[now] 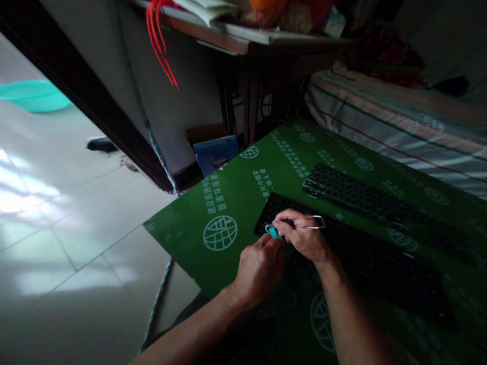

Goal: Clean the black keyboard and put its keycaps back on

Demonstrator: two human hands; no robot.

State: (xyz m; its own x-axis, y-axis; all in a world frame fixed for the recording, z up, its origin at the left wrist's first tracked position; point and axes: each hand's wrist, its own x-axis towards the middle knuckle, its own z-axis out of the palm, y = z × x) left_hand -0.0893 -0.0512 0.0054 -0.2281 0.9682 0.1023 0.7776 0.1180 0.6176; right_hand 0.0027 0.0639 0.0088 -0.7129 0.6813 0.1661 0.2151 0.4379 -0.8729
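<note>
My left hand (261, 266) is closed around a small teal bundle (273, 231) that looks like soft cloth or cord. Right beside it, my right hand (306, 237) pinches a thin bent-wire tool (318, 222), whose squared loop sticks out to the right; it resembles a wire keycap puller. The fingertips of both hands meet near the teal bundle, so the exact contact is hidden. Under and behind the hands lies a long black keyboard base (384, 263). Rows of black keycaps (353, 192) are laid out beyond it.
A green printed board (182, 223) bears everything. Behind stands a wooden table (243, 43) with red cords (158, 40) hanging off it. A bed (411, 126) is at right, a blue box (215, 152) below the table, and a teal basin (36, 96) on the floor at left.
</note>
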